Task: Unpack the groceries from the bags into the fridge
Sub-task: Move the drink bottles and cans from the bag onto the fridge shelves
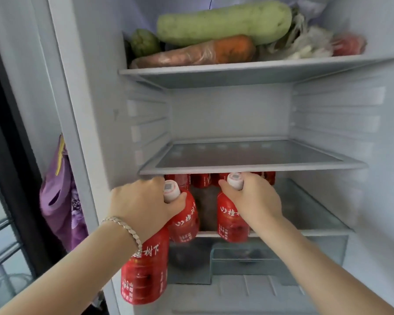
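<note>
White fridge interior, door open, filling most of frame. Lower centre: red drink bottle, white cap, at front edge of lowest glass shelf; neck clasped in right hand, fingers wrapped just under cap. Just left of it, not touching: second red bottle, white cap; neck gripped by left hand, thumb curled against shoulder below cap. Lower left of frame, under left wrist: third red bottle, top hidden behind wrist; hold on it not determinable. Contact of bottle bases with shelf: not determinable. Behind, in a row: further red bottles, tops hidden by middle shelf. Silver bracelet on left wrist. Clear drawer beneath lowest glass shelf, dark contents blurred. Upper frame, top shelf: pale green gourd lying across plastic-wrapped carrot; small green vegetable at left end; bagged whitish greens and red item in plastic at right end. Left edge of frame, outside fridge: purple bag, hanging.
</note>
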The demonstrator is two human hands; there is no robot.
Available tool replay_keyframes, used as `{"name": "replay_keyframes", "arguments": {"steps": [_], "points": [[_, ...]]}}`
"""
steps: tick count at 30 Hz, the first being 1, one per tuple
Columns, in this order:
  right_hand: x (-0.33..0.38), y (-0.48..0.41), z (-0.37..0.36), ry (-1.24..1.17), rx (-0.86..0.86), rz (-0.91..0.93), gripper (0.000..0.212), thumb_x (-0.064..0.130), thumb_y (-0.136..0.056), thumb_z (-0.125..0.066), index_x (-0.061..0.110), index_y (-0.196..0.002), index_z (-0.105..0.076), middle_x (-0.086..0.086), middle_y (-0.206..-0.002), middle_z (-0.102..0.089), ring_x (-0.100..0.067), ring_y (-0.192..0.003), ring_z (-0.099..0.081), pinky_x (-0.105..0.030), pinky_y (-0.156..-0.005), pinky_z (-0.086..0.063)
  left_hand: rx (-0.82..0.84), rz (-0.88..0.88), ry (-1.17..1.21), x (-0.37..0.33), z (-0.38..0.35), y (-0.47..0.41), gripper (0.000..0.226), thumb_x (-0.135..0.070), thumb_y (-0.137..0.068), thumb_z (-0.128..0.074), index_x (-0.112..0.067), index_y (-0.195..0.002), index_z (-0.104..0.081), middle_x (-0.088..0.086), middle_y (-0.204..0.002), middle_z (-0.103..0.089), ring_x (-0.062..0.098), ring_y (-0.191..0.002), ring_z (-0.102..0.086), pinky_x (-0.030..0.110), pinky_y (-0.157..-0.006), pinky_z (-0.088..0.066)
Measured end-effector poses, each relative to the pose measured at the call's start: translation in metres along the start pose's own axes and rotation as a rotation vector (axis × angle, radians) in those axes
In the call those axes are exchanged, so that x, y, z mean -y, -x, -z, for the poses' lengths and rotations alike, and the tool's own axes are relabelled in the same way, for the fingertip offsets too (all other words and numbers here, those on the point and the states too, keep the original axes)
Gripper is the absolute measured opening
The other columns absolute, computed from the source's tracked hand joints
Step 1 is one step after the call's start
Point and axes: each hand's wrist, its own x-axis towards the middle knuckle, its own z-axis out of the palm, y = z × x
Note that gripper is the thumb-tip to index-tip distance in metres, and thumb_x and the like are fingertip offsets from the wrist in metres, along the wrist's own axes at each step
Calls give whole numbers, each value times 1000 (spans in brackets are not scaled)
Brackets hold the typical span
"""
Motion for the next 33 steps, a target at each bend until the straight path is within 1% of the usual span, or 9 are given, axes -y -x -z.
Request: {"name": "replay_keyframes", "arguments": {"steps": [5, 8, 10, 12, 15, 22, 28, 30, 33], "points": [[0, -4, -3, 106, -9, -4, 32, 53, -90, -47, 22, -83, -53, 9, -74, -53, -18, -80, -61, -28, -62, -40, 73, 5, 48, -1, -16, -10, 50, -72, -82, -33, -25, -84, -49, -10, -72, -55, 12, -69, -57, 23, -62, -43], [-1, -6, -8, 133, -65, 1, 37, 56, -89, -46, 20, -89, -54, 4, -86, -55, -21, -85, -62, -27, -60, -38, 76, 7, 57, 0, -20, -16, 50, -72, -82, -33, -24, -78, -45, -9, -68, -52, 12, -66, -56, 24, -59, -43], [-7, -8, -14, 39, -53, -38, 49, 59, -86, -48, 18, -113, -55, -2, -111, -53, -24, -96, -61, -28, -65, -43, 77, 10, 51, 0, -21, -19, 49, -71, -83, -32, -24, -74, -43, -9, -67, -52, 13, -64, -55, 24, -57, -41], [-16, -5, -24, -27, 21, -85, 73, 66, -78, -55, 20, -133, -41, -5, -131, -40, -26, -109, -57, -35, -79, -50, 82, 3, 33, 0, -23, -22, 48, -69, -85, -31, -24, -75, -44, -8, -68, -53, 14, -64, -54, 24, -55, -40], [-27, 0, -46, -22, 135, -132, 95, 65, -69, -64, 19, -141, -24, -6, -136, -34, -25, -117, -52, -37, -91, -49, 87, -11, 15, 1, -26, -25, 47, -69, -85, -30, -25, -79, -45, -8, -72, -55, 16, -67, -55, 25, -59, -41], [-13, -45, -92, -108, 261, -198, 89, 55, -76, -67, 9, -140, -25, -13, -140, -32, -29, -124, -45, -39, -99, -42, 97, -32, 44, 2, -25, -26, 44, -69, -85, -31, -27, -84, -45, -9, -74, -50, 14, -70, -51, 25, -63, -42], [-6, -73, -127, -158, 344, -231, 58, 18, -89, -63, 0, -135, -32, -19, -140, -31, -31, -122, -44, -36, -105, -37, 88, -38, 45, 3, -25, -24, 44, -69, -85, -30, -27, -87, -44, -9, -74, -47, 16, -78, -59, 24, -65, -42], [-8, -77, -130, -144, 405, -226, 59, 11, -89, -60, -4, -137, -29, -20, -138, -35, -31, -125, -42, -35, -106, -36, 85, -46, 48, 4, -27, -24, 45, -70, -85, -29, -28, -89, -45, -9, -75, -49, 16, -79, -60, 25, -66, -43], [-13, -68, -112, -214, 523, -139, 44, 5, -86, -59, 5, -129, -47, -12, -125, -55, -27, -119, -52, -34, -100, -46, 91, -43, 66, 4, -28, -24, 45, -70, -85, -28, -28, -89, -45, -10, -73, -49, 15, -76, -58, 25, -64, -43]]}}
